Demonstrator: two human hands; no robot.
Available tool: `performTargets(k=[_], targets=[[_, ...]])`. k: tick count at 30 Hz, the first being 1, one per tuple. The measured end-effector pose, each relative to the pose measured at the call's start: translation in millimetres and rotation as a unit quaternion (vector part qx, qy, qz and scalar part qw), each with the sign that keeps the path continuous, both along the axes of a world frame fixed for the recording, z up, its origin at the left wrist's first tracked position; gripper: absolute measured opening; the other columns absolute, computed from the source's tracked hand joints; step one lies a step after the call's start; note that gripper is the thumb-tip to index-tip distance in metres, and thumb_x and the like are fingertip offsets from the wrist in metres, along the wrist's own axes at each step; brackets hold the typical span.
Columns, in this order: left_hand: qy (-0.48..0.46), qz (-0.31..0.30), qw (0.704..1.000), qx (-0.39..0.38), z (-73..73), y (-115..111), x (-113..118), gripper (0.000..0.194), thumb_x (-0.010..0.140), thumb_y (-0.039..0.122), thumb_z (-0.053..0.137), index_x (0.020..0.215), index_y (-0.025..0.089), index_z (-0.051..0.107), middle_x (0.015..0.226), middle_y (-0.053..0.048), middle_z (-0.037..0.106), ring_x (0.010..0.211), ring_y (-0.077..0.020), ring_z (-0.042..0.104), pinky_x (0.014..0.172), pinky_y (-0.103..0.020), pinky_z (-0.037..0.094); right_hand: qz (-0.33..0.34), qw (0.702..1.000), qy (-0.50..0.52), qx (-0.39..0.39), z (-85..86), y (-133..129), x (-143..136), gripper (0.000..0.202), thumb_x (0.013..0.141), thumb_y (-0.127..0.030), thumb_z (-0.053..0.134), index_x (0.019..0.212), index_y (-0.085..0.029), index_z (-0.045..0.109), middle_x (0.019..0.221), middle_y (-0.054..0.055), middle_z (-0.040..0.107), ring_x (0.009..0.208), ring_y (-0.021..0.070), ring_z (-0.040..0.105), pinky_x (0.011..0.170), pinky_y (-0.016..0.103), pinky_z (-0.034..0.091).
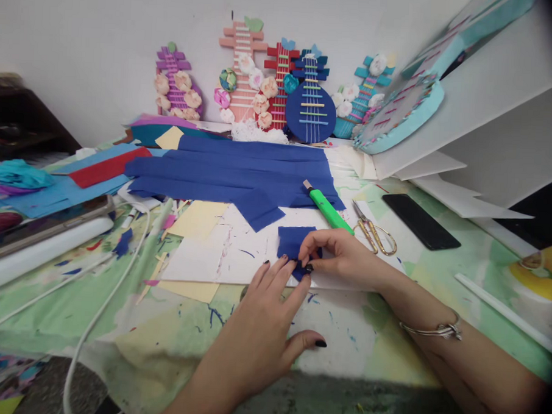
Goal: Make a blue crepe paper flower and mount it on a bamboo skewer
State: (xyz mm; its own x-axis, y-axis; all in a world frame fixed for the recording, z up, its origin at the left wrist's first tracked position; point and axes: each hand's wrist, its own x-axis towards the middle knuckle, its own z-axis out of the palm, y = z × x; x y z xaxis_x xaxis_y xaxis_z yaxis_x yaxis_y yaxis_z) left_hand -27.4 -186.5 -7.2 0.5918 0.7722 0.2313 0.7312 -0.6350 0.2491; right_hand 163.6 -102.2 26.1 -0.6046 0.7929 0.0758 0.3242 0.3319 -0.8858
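A small square of dark blue crepe paper point(293, 237) lies on a white board point(195, 261) near the table's front. My right hand point(342, 252) pinches the near part of this square between thumb and fingers; the paper looks folded or bunched there. My left hand point(271, 313) lies palm down with fingers stretched out, its fingertips touching the paper's near edge and the thumb held apart. Just beyond the right hand are a green utility knife point(329, 210) and gold-handled scissors point(371, 230). Another blue piece point(259, 210) rests at the edge of wide blue strips point(241, 166).
Several decorated stringed-instrument models point(310, 111) stand against the wall. A black phone point(419, 221) and a white stick point(504, 311) lie on the right. Tall white boards point(472, 112) lean there. On the left are a white cable point(111, 300) and coloured paper point(108, 168).
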Motion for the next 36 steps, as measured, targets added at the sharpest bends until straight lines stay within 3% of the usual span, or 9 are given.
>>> performTargets(k=[13, 17, 22, 28, 36], targets=[[0.009, -0.001, 1.000, -0.002, 2.6, 0.7, 0.4, 0.062, 0.087, 0.057, 0.040, 0.136, 0.019, 0.039, 0.142, -0.016, 0.037, 0.135, -0.0329, 0.029, 0.107, -0.055, 0.030, -0.026, 1.000, 0.002, 0.004, -2.5, 1.1, -1.5, 0.013, 0.073, -0.009, 0.058, 0.081, -0.016, 0.065, 0.079, 0.003, 0.066, 0.074, 0.0128, 0.061, 0.070, 0.028, 0.050], [-0.001, 0.001, 1.000, -0.008, 2.6, 0.3, 0.5, 0.060, 0.087, 0.055, 0.044, 0.137, 0.022, 0.036, 0.142, -0.014, 0.037, 0.135, -0.0319, 0.029, 0.107, -0.055, 0.030, -0.035, 0.999, -0.014, 0.031, -4.6, 3.3, 3.6, 0.015, 0.074, -0.012, 0.060, 0.086, -0.019, 0.065, 0.086, 0.003, 0.067, 0.078, 0.0154, 0.062, 0.074, 0.032, 0.052], [-0.008, 0.004, 1.000, -0.004, 1.2, 0.7, 0.7, 0.068, 0.087, 0.056, 0.042, 0.142, 0.019, 0.027, 0.141, -0.015, 0.039, 0.134, -0.0311, 0.030, 0.108, -0.054, 0.030, -0.048, 0.994, -0.052, 0.080, -6.1, 3.2, 2.4, 0.013, 0.074, -0.013, 0.063, 0.083, -0.022, 0.064, 0.079, 0.003, 0.066, 0.073, 0.0179, 0.063, 0.069, 0.035, 0.053], [0.000, 0.000, 1.000, 0.010, -0.8, 0.7, 0.1, 0.064, 0.087, 0.057, 0.040, 0.138, 0.018, 0.035, 0.142, -0.015, 0.037, 0.135, -0.0319, 0.028, 0.107, -0.054, 0.030, -0.065, 0.987, -0.082, 0.119, -4.7, 1.3, -1.6, 0.014, 0.071, -0.012, 0.066, 0.080, -0.022, 0.065, 0.076, 0.003, 0.065, 0.069, 0.0189, 0.062, 0.065, 0.036, 0.053], [-0.005, 0.002, 1.000, 0.008, -0.6, 0.4, 0.4, 0.065, 0.087, 0.057, 0.041, 0.138, 0.017, 0.035, 0.142, -0.016, 0.038, 0.135, -0.0318, 0.029, 0.107, -0.054, 0.030, -0.065, 0.989, -0.087, 0.101, -3.7, 1.6, 0.1, 0.014, 0.073, -0.010, 0.060, 0.084, -0.019, 0.065, 0.080, 0.003, 0.067, 0.071, 0.0144, 0.060, 0.067, 0.030, 0.050]])
